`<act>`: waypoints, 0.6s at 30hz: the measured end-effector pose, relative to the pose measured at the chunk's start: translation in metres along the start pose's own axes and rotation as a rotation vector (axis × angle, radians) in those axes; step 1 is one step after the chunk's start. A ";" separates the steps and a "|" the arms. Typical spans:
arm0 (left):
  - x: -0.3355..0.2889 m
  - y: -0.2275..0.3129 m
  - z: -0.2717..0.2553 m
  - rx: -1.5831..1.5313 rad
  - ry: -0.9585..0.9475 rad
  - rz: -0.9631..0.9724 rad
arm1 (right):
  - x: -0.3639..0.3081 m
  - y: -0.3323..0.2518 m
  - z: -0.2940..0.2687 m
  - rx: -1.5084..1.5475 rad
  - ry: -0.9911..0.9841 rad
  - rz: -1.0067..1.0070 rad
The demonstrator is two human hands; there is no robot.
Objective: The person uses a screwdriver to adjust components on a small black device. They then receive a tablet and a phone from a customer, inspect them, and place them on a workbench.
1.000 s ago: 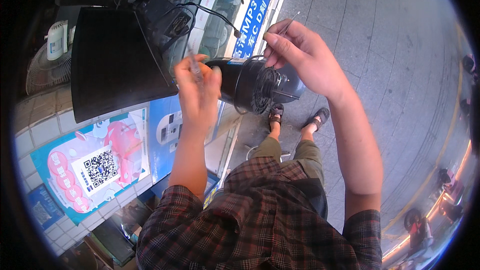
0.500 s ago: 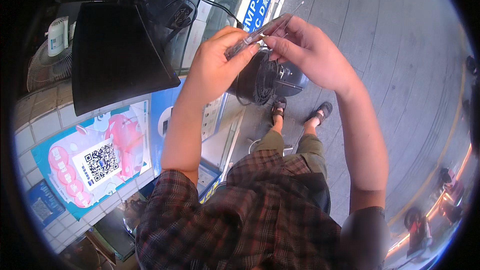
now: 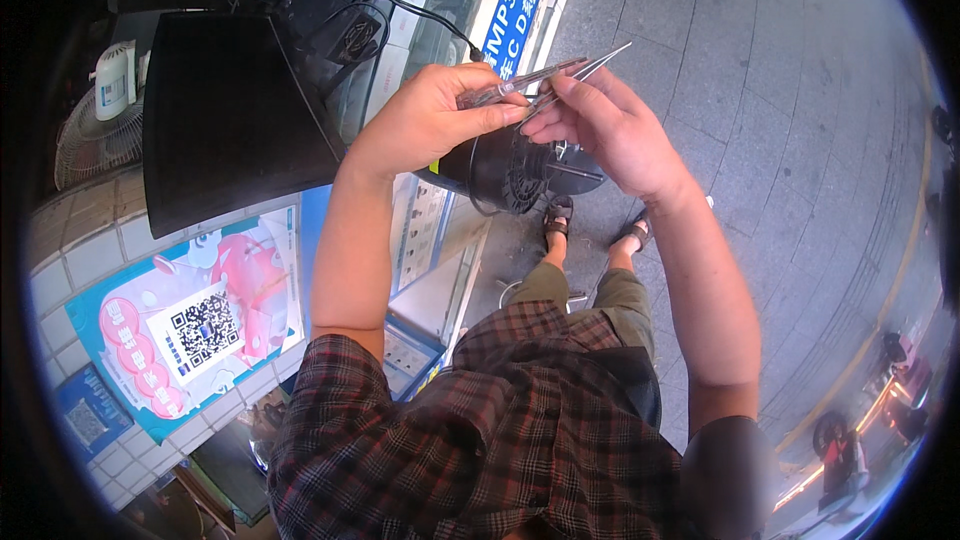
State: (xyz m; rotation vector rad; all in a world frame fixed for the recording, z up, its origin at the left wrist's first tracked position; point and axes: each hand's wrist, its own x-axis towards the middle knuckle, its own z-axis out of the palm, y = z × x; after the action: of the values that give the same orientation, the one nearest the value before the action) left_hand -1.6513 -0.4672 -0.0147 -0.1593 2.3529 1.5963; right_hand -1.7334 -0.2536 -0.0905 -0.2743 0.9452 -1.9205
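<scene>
Here, the left grip clamps a slim, see-through case; the right grip pinches thin, silvery, pointed tweezers.

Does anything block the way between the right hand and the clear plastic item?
Nothing visible blocks it: the right hand, holding a thin metal tool, is close beside the clear plastic item in the left hand.

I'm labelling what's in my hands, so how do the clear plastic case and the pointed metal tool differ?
The clear plastic case is see-through; the pointed metal tool is silvery. The case looks broader; the tool narrows to a tip. The left hand grips the case, the right hand the tool. Both slant up toward the right.
</scene>
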 end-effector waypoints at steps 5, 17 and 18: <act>0.006 0.008 0.000 0.001 -0.044 -0.118 | -0.001 0.009 -0.002 0.180 0.077 0.041; 0.011 0.013 0.005 0.154 -0.072 -0.144 | -0.016 0.000 0.003 -0.077 0.191 0.092; 0.014 0.017 0.005 0.181 -0.090 -0.162 | -0.016 -0.002 0.002 -0.077 0.184 0.081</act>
State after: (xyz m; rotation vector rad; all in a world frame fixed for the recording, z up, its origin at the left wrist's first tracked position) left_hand -1.6679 -0.4553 -0.0057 -0.2268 2.3351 1.2830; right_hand -1.7247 -0.2412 -0.0848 -0.1035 1.1363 -1.8602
